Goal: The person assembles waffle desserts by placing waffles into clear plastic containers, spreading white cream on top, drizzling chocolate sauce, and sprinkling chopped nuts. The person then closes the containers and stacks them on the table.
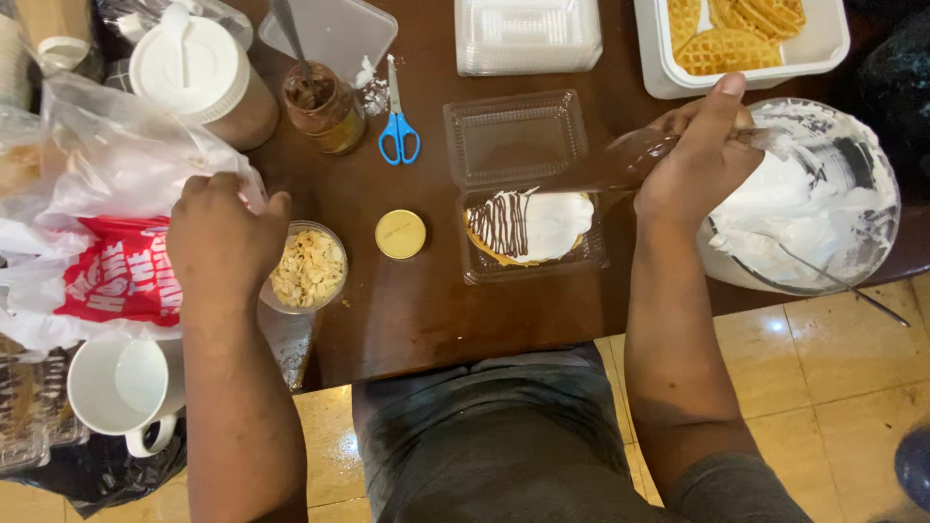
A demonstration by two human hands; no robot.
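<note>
Squeezing a chocolate piping bag (620, 160) with right hand (699, 160) fingers clamped, tip over cream-topped waffle (530, 226) in clear clamshell at centre worktop (426, 310); left hand (221, 242) fingers curled around almond-flake bowl (308, 268) at nine o'clock.

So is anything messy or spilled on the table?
A little. White cream is smeared on the clear lid beside the blue scissors, and a yellow jar cap lies loose on the table. Nothing looks tipped over.
</note>
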